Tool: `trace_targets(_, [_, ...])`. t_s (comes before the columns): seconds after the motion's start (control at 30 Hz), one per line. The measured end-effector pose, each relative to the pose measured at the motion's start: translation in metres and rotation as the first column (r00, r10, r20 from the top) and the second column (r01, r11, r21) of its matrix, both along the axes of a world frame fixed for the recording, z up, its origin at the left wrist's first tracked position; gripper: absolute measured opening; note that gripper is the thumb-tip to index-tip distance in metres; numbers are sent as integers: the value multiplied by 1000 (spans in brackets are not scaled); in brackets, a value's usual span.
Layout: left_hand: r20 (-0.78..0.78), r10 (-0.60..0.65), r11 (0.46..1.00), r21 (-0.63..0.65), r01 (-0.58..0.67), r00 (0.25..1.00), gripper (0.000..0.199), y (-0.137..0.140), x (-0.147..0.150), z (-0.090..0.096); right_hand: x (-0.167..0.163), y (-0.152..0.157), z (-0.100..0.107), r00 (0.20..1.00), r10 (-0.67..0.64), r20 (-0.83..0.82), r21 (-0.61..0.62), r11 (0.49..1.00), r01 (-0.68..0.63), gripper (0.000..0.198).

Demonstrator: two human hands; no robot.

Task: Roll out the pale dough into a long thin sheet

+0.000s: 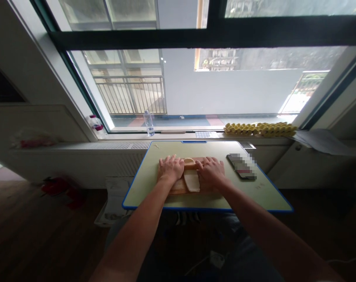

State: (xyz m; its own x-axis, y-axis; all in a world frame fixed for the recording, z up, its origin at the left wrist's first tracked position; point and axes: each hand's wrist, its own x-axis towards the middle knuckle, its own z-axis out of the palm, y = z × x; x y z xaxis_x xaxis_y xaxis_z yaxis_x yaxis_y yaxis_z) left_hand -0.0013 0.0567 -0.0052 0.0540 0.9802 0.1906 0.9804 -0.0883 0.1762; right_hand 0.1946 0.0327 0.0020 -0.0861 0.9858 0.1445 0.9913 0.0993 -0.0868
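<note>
A strip of pale dough (192, 181) lies lengthwise on a wooden board (178, 189) at the middle of the small table. Across the dough runs a wooden rolling pin (190, 166), with a rounded bit of dough showing beyond it. My left hand (171, 168) presses over the pin's left end, fingers pointing forward. Over the right end lies my right hand (210, 169), its fingers curved down on the pin. Both hands hide the pin's ends, and their palms cannot be seen.
The table (254, 196) has a blue edge. A phone (241, 166), partly blurred, lies at its right. On the sill behind stand a clear bottle (149, 123) and yellow egg trays (260, 129). Another bottle (96, 124) is at left, and papers (324, 141) lie at right.
</note>
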Motion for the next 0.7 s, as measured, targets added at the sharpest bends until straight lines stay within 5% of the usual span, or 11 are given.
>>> trace_targets(0.47, [73, -23, 996, 83, 17, 997, 58, -105, -8, -10, 7, -91, -38, 996, -79, -43, 73, 994, 82, 70])
trace_targets(0.7, [90, -24, 998, 67, 18, 996, 61, -125, -10, -15, 5, -106, -44, 995, -92, -39, 62, 994, 95, 72])
